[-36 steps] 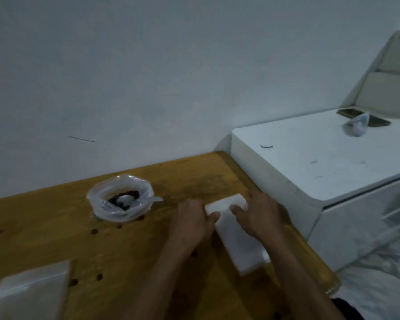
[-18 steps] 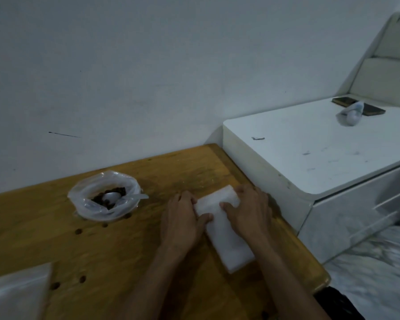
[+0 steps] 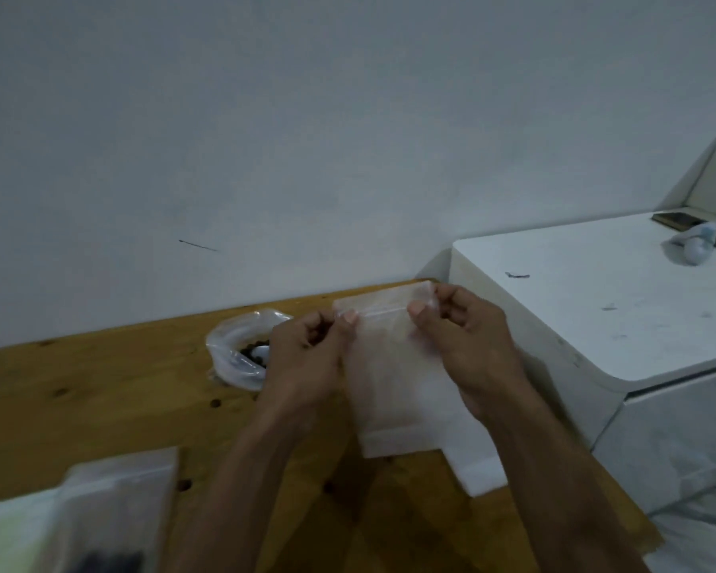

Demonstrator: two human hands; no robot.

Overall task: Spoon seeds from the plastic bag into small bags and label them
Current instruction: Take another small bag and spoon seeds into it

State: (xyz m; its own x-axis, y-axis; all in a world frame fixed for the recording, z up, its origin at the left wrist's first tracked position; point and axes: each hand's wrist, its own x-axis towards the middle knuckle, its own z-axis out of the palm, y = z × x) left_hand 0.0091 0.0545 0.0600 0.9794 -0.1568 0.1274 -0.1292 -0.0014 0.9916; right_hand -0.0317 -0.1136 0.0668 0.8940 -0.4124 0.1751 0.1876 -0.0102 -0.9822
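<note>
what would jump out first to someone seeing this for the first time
Front and centre, the left hand and right hand pinch the top edge of a clear small bag, holding it up above the wooden table. Just left of the hands sits the open plastic bag of dark seeds, and a stack of white bags lies on the table under the right wrist.

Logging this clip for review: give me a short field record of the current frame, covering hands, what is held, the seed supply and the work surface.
left hand: pinches top left edge of small bag
right hand: pinches top right edge of small bag
small bag: clear, raised above the table, looks empty
stack of bags: white, lying flat under the raised bag
seed bag: open, dark seeds inside
table: wooden
labels: none seen on the small bag
</note>
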